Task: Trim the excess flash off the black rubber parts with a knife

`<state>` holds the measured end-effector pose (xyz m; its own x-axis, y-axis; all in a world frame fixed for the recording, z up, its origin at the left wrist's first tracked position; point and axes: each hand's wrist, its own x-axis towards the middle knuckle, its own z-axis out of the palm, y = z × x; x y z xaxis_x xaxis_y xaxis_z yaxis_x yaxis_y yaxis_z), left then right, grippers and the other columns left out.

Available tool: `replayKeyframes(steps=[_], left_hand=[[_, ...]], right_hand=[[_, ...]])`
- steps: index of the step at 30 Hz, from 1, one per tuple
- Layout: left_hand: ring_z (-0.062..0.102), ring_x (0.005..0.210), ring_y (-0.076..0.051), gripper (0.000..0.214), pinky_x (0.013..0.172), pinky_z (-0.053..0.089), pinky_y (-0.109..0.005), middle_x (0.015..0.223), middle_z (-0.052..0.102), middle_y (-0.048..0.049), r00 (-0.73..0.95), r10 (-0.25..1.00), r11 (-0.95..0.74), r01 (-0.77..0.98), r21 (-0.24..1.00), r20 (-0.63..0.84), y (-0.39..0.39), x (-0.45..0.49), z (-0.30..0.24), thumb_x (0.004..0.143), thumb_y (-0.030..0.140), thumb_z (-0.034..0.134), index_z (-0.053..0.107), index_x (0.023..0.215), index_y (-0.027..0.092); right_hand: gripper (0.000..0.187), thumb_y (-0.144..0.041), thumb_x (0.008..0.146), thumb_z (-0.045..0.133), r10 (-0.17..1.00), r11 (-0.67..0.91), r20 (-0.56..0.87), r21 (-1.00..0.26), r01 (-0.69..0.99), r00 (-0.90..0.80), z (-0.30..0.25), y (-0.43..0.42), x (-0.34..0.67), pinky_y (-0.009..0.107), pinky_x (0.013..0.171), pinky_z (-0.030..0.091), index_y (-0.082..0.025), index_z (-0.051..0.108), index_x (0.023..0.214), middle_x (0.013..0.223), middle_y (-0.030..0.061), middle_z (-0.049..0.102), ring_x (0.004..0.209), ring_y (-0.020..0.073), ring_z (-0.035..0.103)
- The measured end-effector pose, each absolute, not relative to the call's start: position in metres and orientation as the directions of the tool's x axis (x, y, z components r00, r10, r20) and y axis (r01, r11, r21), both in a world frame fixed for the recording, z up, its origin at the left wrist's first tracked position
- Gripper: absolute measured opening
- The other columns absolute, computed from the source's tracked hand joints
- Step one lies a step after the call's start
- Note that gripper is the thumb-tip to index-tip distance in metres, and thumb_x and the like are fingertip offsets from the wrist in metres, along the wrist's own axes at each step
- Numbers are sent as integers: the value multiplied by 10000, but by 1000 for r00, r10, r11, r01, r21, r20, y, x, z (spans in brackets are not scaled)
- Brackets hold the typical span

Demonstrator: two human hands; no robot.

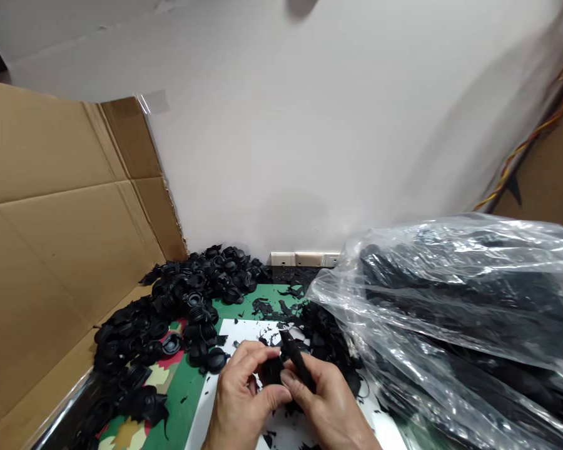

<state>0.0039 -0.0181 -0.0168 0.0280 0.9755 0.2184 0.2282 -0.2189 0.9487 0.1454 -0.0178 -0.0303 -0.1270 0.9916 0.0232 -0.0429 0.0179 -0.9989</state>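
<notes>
While the left hand (239, 390) and right hand (328, 397) grip black pieces (271, 372), a pile (197, 300) and plastic bag (460, 300) flank them.

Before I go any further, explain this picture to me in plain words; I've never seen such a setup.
There is no machine here: these are a person's bare hands, seen from a camera worn on that person's head, looking forward and down. It is the only view.

The left hand holds a small black part. The right hand grips a slim dark piece beside it; I can't tell exactly what that is.

Below lies a white sheet on a green surface, both scattered with black scraps. Many black parts are heaped to the left, by cardboard. To the right is a clear plastic bag with dark contents.
</notes>
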Motion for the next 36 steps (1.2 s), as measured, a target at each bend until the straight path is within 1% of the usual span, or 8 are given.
replayKeyframes(steps=[6, 9, 11, 18, 25, 31, 34, 36], left_hand=[[578, 631, -169, 260, 559, 472, -240, 737, 682, -33, -66, 986, -151, 21, 988, 152, -11, 1, -20, 470, 138, 799, 776, 723, 194], [544, 559, -137, 228, 504, 455, -220, 691, 670, -17, -111, 989, -98, 7, 995, 98, -11, -1, -19, 465, 121, 783, 769, 683, 188], [536, 548, -130, 211, 493, 452, -213, 680, 663, -13, -123, 988, -90, 11, 996, 91, -11, -1, -18, 474, 129, 777, 767, 677, 188], [509, 494, -112, 194, 473, 443, -212, 614, 626, 5, -104, 992, -69, 5, 998, 69, -11, 0, -17, 495, 155, 776, 766, 687, 182], [594, 682, -181, 134, 610, 479, -240, 707, 667, -21, -101, 969, -213, 113, 970, 225, -16, 1, -19, 569, 127, 719, 738, 681, 198], [544, 582, -156, 54, 544, 452, -239, 667, 632, -11, -103, 972, -193, 162, 968, 211, -20, 2, -21, 630, 167, 664, 701, 661, 191], [525, 577, -148, 48, 538, 432, -231, 655, 614, -1, -104, 972, -192, 180, 965, 213, -21, 3, -21, 635, 166, 649, 686, 649, 193], [514, 578, -147, 39, 539, 420, -230, 644, 601, 4, -107, 971, -190, 199, 961, 214, -20, 2, -22, 645, 173, 643, 677, 648, 192]], right_hand=[[277, -419, 725, 627, 988, -47, -21, -986, -162, -155, -37, -16, 146, 220, 488, 303, -155, 580, 655, 510, -68, 407, 481, 91, 346], [344, -503, 716, 635, 983, -118, -86, -973, -196, -163, -48, -15, 144, 207, 398, 212, -172, 553, 664, 438, -114, 281, 381, 55, 213], [391, -553, 695, 642, 978, -148, -114, -969, -199, -173, -52, -14, 144, 204, 370, 162, -175, 546, 661, 431, -117, 273, 359, 45, 186], [490, -654, 632, 649, 979, -158, -128, -968, -193, -162, -54, -12, 144, 209, 367, 178, -173, 559, 657, 413, -118, 276, 347, 44, 186], [474, -640, 658, 637, 976, -160, -132, -975, -158, -173, -53, -13, 144, 205, 356, 170, -173, 556, 664, 435, -109, 294, 355, 48, 206], [477, -641, 669, 625, 979, -139, -117, -982, -126, -164, -52, -14, 141, 208, 365, 220, -165, 589, 659, 432, -98, 321, 361, 57, 240], [469, -631, 673, 621, 987, -98, -86, -991, -88, -138, -50, -15, 140, 213, 388, 274, -163, 616, 646, 427, -84, 344, 384, 76, 296], [452, -608, 676, 630, 994, -47, -40, -996, -71, -99, -45, -17, 141, 220, 424, 324, -156, 643, 659, 463, -55, 420, 435, 102, 380]])
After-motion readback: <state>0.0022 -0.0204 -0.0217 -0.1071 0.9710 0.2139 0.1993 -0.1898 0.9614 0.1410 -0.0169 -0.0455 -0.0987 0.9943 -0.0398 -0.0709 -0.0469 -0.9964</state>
